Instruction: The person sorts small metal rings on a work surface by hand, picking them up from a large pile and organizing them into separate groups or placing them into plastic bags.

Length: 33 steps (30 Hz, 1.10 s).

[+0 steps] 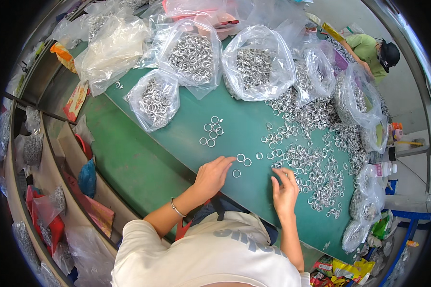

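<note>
Resting flat, fingers spread, the left hand point(212, 175) nears small rings point(241, 158); light, stiff, slippery, best pinched by the rim. The right hand point(285, 189), fingers curled, pinches none visibly.

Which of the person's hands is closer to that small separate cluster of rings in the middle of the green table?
Left. The left hand lies just below the small ring cluster, fingertips pointing up toward it. The right hand is farther off to the cluster's right, at the edge of the big ring pile.

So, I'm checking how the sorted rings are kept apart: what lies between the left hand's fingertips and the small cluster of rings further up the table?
The head view shows bare green table between the left hand and the small cluster of rings.
</note>
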Available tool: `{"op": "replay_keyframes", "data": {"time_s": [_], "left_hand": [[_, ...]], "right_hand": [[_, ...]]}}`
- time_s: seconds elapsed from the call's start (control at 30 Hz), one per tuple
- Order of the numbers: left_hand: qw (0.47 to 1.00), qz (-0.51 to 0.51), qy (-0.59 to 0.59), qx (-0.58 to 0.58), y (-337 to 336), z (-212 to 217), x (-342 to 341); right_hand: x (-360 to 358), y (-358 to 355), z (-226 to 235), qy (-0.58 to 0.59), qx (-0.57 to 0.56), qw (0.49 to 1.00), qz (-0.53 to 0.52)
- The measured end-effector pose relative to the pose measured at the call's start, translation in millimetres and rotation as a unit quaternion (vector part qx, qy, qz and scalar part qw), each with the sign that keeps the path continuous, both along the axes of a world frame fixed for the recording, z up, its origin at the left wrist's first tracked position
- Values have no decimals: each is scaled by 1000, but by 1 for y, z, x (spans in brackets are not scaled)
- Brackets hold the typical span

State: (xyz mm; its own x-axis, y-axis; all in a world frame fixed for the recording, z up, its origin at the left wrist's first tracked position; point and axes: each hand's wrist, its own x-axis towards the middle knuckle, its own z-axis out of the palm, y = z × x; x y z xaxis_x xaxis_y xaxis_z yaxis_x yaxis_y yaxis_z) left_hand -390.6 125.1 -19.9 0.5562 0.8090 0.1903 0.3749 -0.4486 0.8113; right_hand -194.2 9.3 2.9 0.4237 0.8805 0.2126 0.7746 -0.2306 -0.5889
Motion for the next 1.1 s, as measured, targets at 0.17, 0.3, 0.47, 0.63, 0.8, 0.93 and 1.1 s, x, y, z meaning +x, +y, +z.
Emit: {"op": "replay_keyframes", "data": {"time_s": [0.17,0.3,0.47,0.63,0.8,0.93,1.1], "left_hand": [[998,12,56,38,8,6,24],[998,-46,52,6,13,13,37],[835,-20,-193,-515,16,24,45],[997,-69,17,-5,-1,22,61],[969,-138,186,86,2,17,63],[974,-100,170,112,0,17,44],[963,-142,171,155,-15,1,37]], "right_hand": [[6,31,-3,-142,-112,982,52],[14,11,-3,-155,-153,974,59],[44,-24,1,-104,-118,988,8],[52,-11,0,-104,5,993,-50],[40,4,-5,-149,-119,981,13],[40,-6,-5,-111,-72,991,1],[38,-11,1,-60,-49,997,-2]]}}
